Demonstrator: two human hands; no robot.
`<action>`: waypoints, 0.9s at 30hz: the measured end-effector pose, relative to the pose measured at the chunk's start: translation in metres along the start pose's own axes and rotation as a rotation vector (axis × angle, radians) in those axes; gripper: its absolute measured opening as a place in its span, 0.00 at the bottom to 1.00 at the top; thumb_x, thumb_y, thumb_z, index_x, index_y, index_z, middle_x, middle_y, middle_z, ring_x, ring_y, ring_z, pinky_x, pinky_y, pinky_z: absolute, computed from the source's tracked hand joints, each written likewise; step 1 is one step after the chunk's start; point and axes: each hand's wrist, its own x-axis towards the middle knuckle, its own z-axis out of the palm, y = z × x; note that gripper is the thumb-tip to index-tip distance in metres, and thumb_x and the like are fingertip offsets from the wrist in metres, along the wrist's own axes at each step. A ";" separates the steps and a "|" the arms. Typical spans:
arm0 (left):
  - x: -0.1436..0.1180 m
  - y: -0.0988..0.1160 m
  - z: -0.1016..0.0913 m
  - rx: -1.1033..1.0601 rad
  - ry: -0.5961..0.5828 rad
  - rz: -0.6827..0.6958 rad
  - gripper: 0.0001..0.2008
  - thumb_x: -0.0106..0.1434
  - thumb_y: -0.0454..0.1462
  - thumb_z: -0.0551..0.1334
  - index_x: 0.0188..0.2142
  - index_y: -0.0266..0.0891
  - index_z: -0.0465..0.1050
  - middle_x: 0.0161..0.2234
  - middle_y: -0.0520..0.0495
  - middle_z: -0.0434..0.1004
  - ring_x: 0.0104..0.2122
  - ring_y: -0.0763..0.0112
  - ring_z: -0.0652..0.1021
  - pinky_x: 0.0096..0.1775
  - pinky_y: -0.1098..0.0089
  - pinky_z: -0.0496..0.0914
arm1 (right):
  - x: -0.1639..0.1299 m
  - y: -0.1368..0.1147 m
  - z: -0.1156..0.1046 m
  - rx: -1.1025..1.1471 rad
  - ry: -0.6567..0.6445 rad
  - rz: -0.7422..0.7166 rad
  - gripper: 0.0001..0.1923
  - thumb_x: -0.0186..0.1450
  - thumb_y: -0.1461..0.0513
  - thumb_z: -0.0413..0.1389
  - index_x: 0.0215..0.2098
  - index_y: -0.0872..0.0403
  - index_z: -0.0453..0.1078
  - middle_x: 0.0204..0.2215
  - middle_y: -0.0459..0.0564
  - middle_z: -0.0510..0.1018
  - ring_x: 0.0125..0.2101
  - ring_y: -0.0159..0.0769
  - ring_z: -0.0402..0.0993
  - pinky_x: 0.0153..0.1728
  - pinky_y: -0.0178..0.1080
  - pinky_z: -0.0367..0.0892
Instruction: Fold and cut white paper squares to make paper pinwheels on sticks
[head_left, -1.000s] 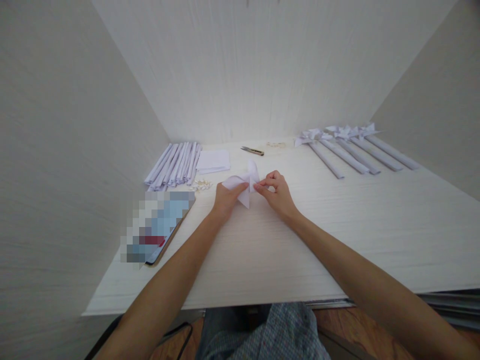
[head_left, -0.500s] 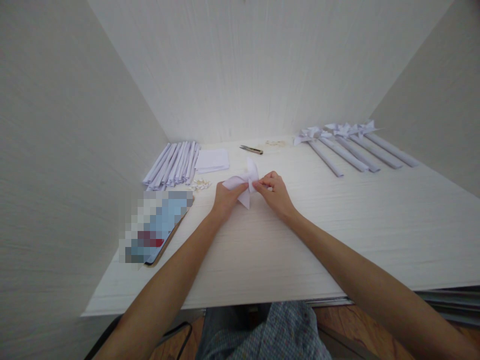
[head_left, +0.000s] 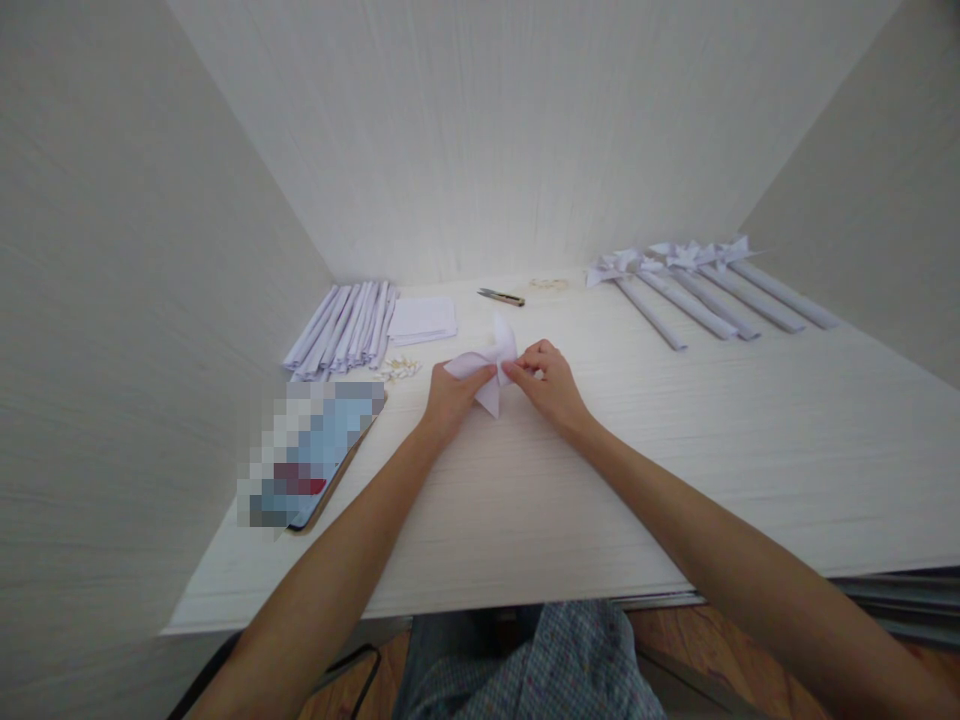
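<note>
Small white folded-paper pinwheel [head_left: 489, 368] held just above the pale wood-grain desk [head_left: 675, 470], near its middle, between both hands. Left hand [head_left: 450, 398] pinching the left side of the paper, thumb on top at the centre. Right hand [head_left: 550, 385] closed in a pinch at the pinwheel's hub, fingertips meeting the left thumb there; whether something small sits between them cannot be told. Likely very light, thin and limp at the blade tips, stiffer where layers overlap; easily creased or torn, so best gripped at the layered centre, not at the loose points.

Just left, scattered on the desk, a little heap of small pale pins or fasteners [head_left: 401, 368], too small to identify. Beyond it a flat stack of white paper squares [head_left: 424, 320] and, touching alongside, a row of white rolled-paper sticks [head_left: 341, 330] lying parallel. Nearer the front left, a phone with blurred screen [head_left: 315, 452] flat on the desk. Towards the back wall a small utility knife [head_left: 501, 296] and a few pale bits [head_left: 549, 284]. Far right, well apart, four finished white paper pinwheels on rolled sticks [head_left: 694, 290] laid side by side. No containers in view; everything lies bare on the desk.
</note>
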 end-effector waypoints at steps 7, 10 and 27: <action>-0.001 0.001 -0.001 -0.012 -0.033 -0.003 0.08 0.41 0.37 0.66 0.22 0.35 0.73 0.22 0.51 0.74 0.23 0.74 0.70 0.29 0.72 0.65 | 0.000 -0.003 -0.002 -0.027 -0.032 0.012 0.10 0.56 0.60 0.55 0.18 0.53 0.69 0.25 0.46 0.65 0.29 0.34 0.62 0.30 0.39 0.59; -0.001 0.001 -0.002 -0.007 -0.050 -0.003 0.08 0.41 0.37 0.66 0.23 0.35 0.74 0.23 0.50 0.75 0.24 0.74 0.71 0.29 0.72 0.65 | 0.000 -0.004 -0.002 -0.046 -0.028 0.024 0.10 0.56 0.60 0.55 0.18 0.53 0.68 0.25 0.47 0.65 0.30 0.35 0.62 0.29 0.39 0.59; -0.002 0.002 0.001 0.005 -0.017 0.018 0.07 0.41 0.37 0.66 0.22 0.35 0.74 0.22 0.51 0.75 0.23 0.74 0.71 0.28 0.73 0.65 | -0.004 -0.004 0.005 -0.076 0.076 -0.037 0.11 0.56 0.59 0.55 0.17 0.52 0.65 0.25 0.48 0.65 0.32 0.39 0.62 0.34 0.44 0.61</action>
